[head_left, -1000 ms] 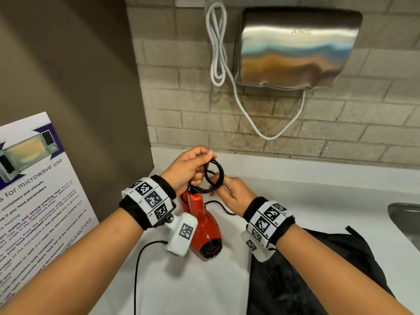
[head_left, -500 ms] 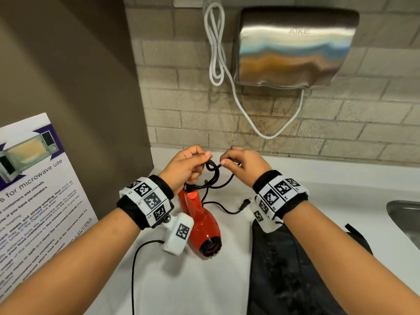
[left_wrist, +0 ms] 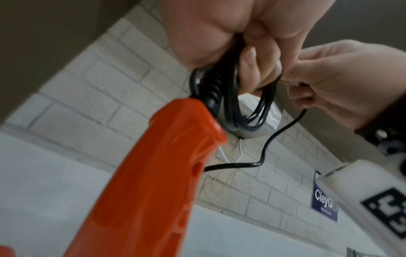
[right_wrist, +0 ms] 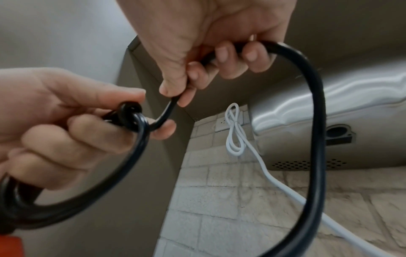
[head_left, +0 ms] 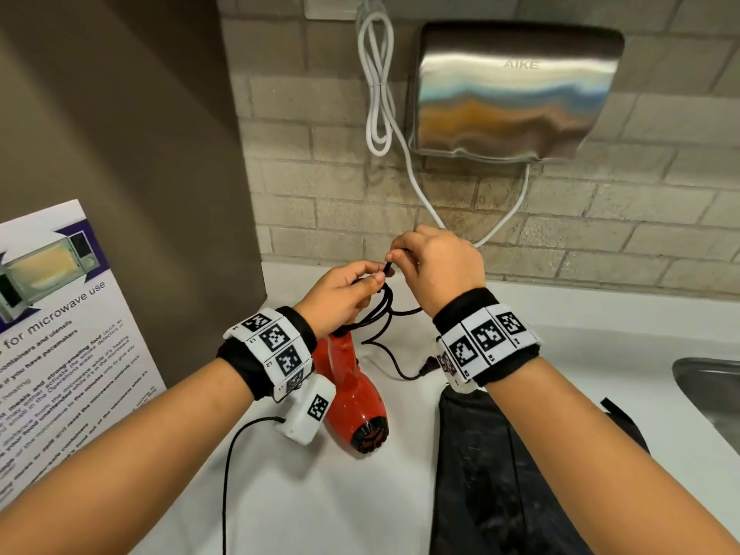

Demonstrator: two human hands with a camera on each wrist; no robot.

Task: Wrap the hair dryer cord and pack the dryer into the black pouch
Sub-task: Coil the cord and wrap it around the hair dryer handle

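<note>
A red hair dryer (head_left: 352, 398) lies on the white counter (head_left: 328, 494), its handle (left_wrist: 153, 173) pointing up toward my hands. My left hand (head_left: 344, 294) pinches a coil of several loops of the black cord (left_wrist: 248, 97) just above the handle. My right hand (head_left: 436, 262), close beside it, grips the free stretch of cord (right_wrist: 316, 139) between thumb and fingers. The cord's plug (head_left: 428, 366) lies on the counter near my right wrist. The black pouch (head_left: 512, 474) lies flat under my right forearm.
A steel hand dryer (head_left: 516, 90) hangs on the brick wall with a white cable (head_left: 376, 86) looped beside it. A microwave poster (head_left: 52, 334) leans at the left. A sink edge (head_left: 712, 390) shows at the right. A thin black wire (head_left: 228, 474) runs from my left wrist camera.
My right hand came up from below the coil and rose over it, drawing the free cord up; the loose tail on the counter has shortened. My left hand keeps its hold on the loops.
</note>
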